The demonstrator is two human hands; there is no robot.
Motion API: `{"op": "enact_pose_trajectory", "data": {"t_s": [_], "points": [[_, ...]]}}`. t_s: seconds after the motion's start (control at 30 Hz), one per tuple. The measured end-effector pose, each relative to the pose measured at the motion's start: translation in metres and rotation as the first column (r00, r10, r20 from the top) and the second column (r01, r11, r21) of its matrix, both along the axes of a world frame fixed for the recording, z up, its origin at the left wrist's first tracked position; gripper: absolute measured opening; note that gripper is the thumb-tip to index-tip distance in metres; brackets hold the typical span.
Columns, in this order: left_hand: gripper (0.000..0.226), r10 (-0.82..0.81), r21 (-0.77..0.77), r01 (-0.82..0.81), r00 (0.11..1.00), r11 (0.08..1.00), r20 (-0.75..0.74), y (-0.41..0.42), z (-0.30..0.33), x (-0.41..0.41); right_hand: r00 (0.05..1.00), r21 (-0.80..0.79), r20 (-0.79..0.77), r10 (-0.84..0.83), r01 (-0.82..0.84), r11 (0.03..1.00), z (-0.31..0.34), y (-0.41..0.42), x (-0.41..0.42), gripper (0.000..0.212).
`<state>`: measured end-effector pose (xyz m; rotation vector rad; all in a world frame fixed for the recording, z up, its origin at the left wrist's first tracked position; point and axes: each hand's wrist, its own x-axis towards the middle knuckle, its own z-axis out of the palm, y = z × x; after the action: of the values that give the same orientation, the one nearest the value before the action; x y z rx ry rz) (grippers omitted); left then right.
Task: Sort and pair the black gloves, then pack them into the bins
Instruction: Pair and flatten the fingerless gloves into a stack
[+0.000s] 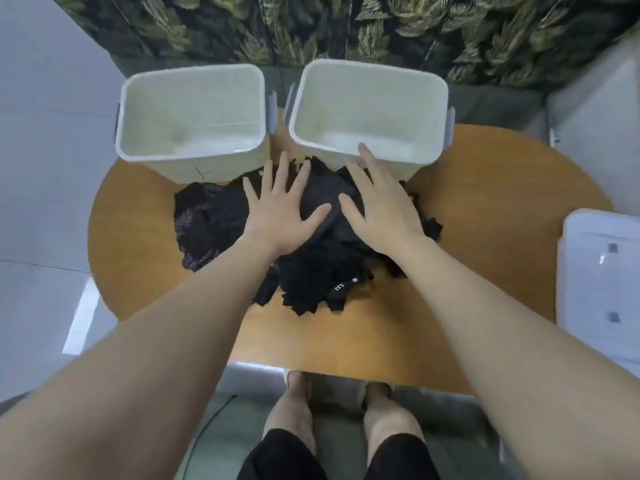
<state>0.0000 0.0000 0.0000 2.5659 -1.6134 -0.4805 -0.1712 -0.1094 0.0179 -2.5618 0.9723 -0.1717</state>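
The black gloves (311, 251) lie in one big messy pile in the middle of the round wooden table (485, 220), just in front of two pale bins: the left bin (194, 161) and the right bin (377, 154). Both bins look empty. The left hand (280, 213) and the right hand (377, 216) lie flat on top of the pile, fingers spread wide, holding nothing. It looks like the sorting has only just begun. Next, the fingers need to pick out one glove and find its match.
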Motion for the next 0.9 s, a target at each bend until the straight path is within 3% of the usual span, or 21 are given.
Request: {"op": "enact_pose_trajectory", "data": {"t_s": [0.13, 0.23, 0.33, 0.43, 0.67, 0.9], "points": [[0.084, -0.017, 0.044, 0.016, 1.000, 0.999, 0.016, 0.020, -0.069, -0.019, 0.998, -0.054, -0.064, 0.006, -0.009, 0.999, -0.078, 0.026, -0.016, 0.069], [0.083, -0.030, -0.045, 0.034, 0.996, 0.998, 0.086, 0.023, -0.107, -0.031, 0.996, -0.096, -0.080, -0.027, 0.019, 0.995, -0.132, 0.035, -0.023, 0.069], [0.080, 0.011, -0.185, 0.013, 0.992, 0.983, 0.128, 0.025, -0.129, -0.040, 0.998, -0.142, -0.001, -0.059, 0.058, 0.988, -0.165, 0.047, -0.021, 0.064], [0.076, 0.055, -0.309, -0.007, 0.988, 0.951, 0.147, 0.028, -0.142, -0.041, 0.993, -0.184, 0.090, -0.080, 0.095, 0.978, -0.177, 0.049, -0.017, 0.063], [0.077, 0.083, -0.435, 0.001, 0.981, 0.900, 0.175, 0.033, -0.161, -0.042, 0.978, -0.239, 0.201, -0.058, 0.106, 0.965, -0.196, 0.051, -0.018, 0.065], [0.084, 0.089, -0.453, -0.002, 0.981, 0.892, 0.170, 0.052, -0.166, -0.058, 0.986, -0.272, 0.160, -0.044, 0.086, 0.958, -0.200, 0.069, -0.033, 0.077]]}}
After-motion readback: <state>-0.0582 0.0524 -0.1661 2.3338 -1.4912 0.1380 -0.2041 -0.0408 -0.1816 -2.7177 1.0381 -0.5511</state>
